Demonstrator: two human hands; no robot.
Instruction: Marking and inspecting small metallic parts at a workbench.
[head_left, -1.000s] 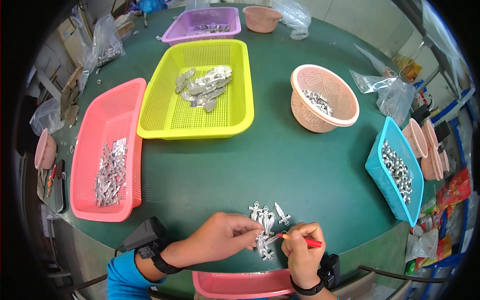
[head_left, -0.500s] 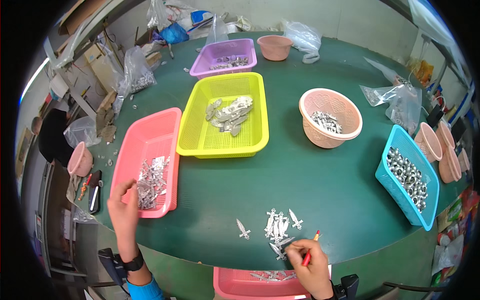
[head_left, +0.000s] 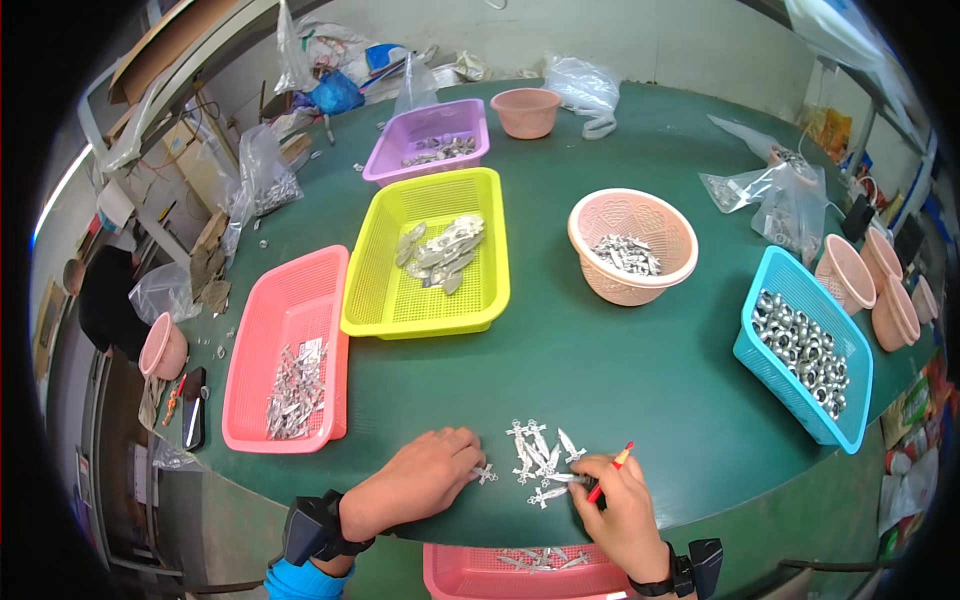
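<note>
Small silver dagger-shaped metal pieces (head_left: 533,450) lie in a loose group near the table's front edge. My left hand (head_left: 420,482) is curled low over the table left of them, its fingertips closed on one dagger-shaped piece (head_left: 486,474), whose blade they hide. My right hand (head_left: 622,515) grips a slim red pencil-like tool (head_left: 610,472), which slants up out of the fist. Its fingertips touch the right side of the group, beside another dagger-shaped piece (head_left: 564,479). The tool's lower end is hidden by the fingers.
A pink basket (head_left: 235,400) with silver pieces stands left. Behind are a yellow-green basket (head_left: 500,260) and a purple one (head_left: 375,165). A peach round basket (head_left: 630,290) and a blue basket (head_left: 790,400) of rounded metal parts stand right. Another pink basket (head_left: 440,572) sits below the front edge.
My left hand has moved right from the pink basket to the lone dagger-shaped piece. My right hand stays by the group, where some pieces have shifted. The view has tilted slightly.
</note>
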